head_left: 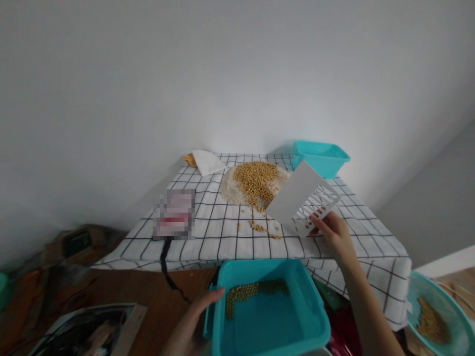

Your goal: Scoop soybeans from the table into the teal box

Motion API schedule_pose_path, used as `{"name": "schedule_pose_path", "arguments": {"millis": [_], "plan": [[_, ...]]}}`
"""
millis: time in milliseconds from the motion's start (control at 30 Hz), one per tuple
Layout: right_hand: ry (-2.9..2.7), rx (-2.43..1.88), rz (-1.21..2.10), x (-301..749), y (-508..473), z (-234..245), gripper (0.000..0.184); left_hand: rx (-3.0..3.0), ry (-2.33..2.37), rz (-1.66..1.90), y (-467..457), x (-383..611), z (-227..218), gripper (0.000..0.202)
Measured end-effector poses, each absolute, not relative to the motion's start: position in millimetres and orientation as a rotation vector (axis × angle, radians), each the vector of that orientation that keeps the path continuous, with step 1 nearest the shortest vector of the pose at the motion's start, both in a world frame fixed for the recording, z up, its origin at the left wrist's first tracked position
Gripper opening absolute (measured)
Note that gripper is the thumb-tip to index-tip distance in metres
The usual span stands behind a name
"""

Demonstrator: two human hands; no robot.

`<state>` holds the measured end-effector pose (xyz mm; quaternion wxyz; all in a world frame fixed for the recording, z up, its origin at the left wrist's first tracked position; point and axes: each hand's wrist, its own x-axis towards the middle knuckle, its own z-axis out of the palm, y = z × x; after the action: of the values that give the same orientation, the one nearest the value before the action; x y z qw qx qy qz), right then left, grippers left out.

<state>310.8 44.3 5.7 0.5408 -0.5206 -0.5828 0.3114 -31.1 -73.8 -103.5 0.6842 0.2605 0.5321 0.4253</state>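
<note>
My left hand (195, 319) is closed around the left rim of a turquoise plastic basin (267, 324), thumb over the edge. The basin is held just in front of the table edge, with a band of soybeans (243, 291) along its far and left inner sides. My right hand (336, 231) grips the slotted edge of a flat white plastic scraper (297, 195), tilted over the table. Beyond the scraper's left corner lies a heap of soybeans (256, 178) on a pale patch of what looks like flour or grain (230, 190). Loose beans (260, 227) are scattered nearer me.
A second turquoise basin (321, 158) stands at the back right of the checked tablecloth (215, 225). A white cloth or paper (208, 162) lies back left, a blurred-out device with a black cable (166, 257) front left. A round tub (438, 316) sits low at right.
</note>
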Motion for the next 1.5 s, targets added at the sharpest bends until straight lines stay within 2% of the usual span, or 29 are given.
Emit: {"name": "schedule_pose_path", "arguments": {"millis": [133, 333, 533, 733, 967, 1100, 1500], "plan": [[-1.447, -1.241, 0.737, 308, 47, 9, 0.02, 0.6, 1.199, 0.998, -75, -33, -111, 0.034], [-1.491, -1.229, 0.739, 302, 49, 13, 0.022, 0.661, 1.193, 1.092, -85, -23, -89, 0.037], [-1.476, -1.251, 0.7, 299, 52, 11, 0.022, 0.582, 1.192, 0.975, -77, -22, -87, 0.027], [-1.455, -1.235, 0.716, 303, 50, 7, 0.02, 0.533, 1.172, 1.075, -81, -18, -82, 0.03], [-1.328, -1.181, 0.786, 309, 48, -2, 0.016, 0.54, 1.148, 0.999, -80, -21, -86, 0.031], [-1.282, -1.161, 0.807, 310, 46, -4, 0.014, 0.615, 1.137, 1.133, -85, -18, -81, 0.037], [-1.149, -1.099, 0.695, 313, 41, -9, 0.01, 0.756, 1.196, 1.138, -90, -24, -90, 0.036]]}}
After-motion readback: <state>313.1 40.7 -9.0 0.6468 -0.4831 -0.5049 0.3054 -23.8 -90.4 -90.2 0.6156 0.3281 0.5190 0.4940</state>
